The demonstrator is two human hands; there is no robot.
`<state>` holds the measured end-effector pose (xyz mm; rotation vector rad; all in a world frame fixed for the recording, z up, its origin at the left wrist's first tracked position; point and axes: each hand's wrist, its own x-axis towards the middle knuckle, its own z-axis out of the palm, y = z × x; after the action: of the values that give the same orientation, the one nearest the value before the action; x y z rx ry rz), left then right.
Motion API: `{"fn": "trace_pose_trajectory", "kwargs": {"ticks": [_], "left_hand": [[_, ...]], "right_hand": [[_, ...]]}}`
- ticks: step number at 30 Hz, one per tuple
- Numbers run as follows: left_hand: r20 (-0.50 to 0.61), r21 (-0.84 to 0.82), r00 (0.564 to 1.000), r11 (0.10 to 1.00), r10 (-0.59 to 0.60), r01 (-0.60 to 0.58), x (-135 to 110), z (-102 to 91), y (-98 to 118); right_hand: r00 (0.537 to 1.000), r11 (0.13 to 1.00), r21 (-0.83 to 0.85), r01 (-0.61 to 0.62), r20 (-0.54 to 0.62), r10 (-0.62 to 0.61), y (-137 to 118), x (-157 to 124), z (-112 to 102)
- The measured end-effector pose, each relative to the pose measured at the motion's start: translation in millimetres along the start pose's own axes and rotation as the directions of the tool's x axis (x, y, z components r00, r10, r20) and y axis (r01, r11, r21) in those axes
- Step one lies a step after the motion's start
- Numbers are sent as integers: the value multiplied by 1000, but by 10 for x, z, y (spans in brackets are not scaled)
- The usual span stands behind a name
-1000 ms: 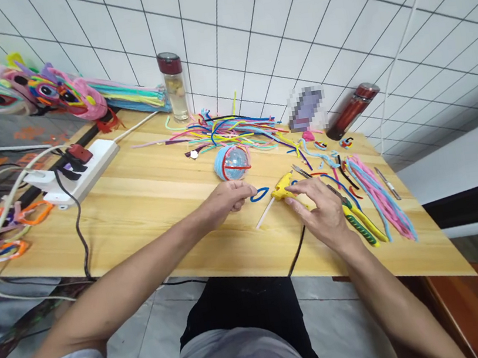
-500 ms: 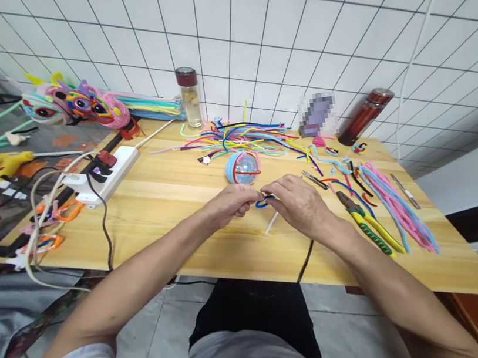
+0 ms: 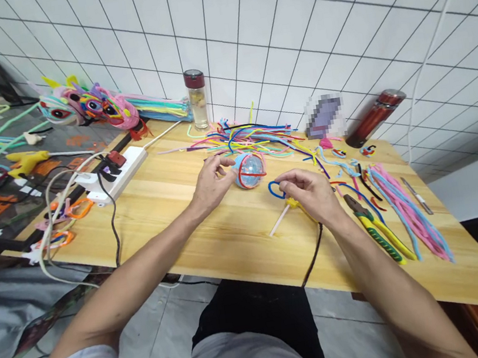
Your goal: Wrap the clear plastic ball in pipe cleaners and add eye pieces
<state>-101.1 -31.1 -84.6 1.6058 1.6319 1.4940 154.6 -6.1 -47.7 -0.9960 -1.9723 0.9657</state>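
My right hand (image 3: 310,193) pinches a small blue pipe-cleaner loop (image 3: 274,190) just above the wooden table (image 3: 172,206). Under that hand lies a yellow glue gun (image 3: 296,203) with a white glue stick (image 3: 279,221) poking out and a dark cord running off the front edge. My left hand (image 3: 213,182) reaches toward a clear ball wrapped in blue and red pipe cleaners (image 3: 249,170), fingers curled and apart, its fingertips close to the ball's left side and holding nothing.
A tangle of coloured pipe cleaners (image 3: 251,136) lies behind the ball. Yellow-green pliers (image 3: 377,228) and pink and blue stems (image 3: 407,208) are at the right. A power strip (image 3: 116,172), a glass bottle (image 3: 197,99), a red flask (image 3: 370,119) and colourful masks (image 3: 91,108) stand around.
The blue loop passed from my left hand to my right. My left hand moved away toward the wrapped ball. The camera view shifted left.
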Motion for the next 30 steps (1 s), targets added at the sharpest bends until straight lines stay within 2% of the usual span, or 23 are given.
{"fn": "trace_pose_trajectory", "kwargs": {"ticks": [3,6,9,16,22,28,30], "left_hand": [[126,128,976,972,179,-195,100,52,-208],[233,191,940,936,250,-297,176,143,-346],[255,226,932,921,257,-316,216,200,-437],[222,217,931,916,290,-338,171,215,-526],[238,136,934,943,266,-303,143,237,-461],[283,71,915,945,288,-319,166,273,-468],[269,74,918,944,292,-321,145,291,-465]], "right_hand": [[994,977,185,-107,4,108,14,83,41],[989,943,298,-149,27,147,-16,132,85],[980,910,366,-193,36,194,-27,157,107],[944,833,465,-301,20,330,93,191,128],[948,856,434,-281,-14,318,106,170,146],[959,894,380,-238,-56,280,190,125,189],[959,899,374,-227,-74,273,219,123,206]]}}
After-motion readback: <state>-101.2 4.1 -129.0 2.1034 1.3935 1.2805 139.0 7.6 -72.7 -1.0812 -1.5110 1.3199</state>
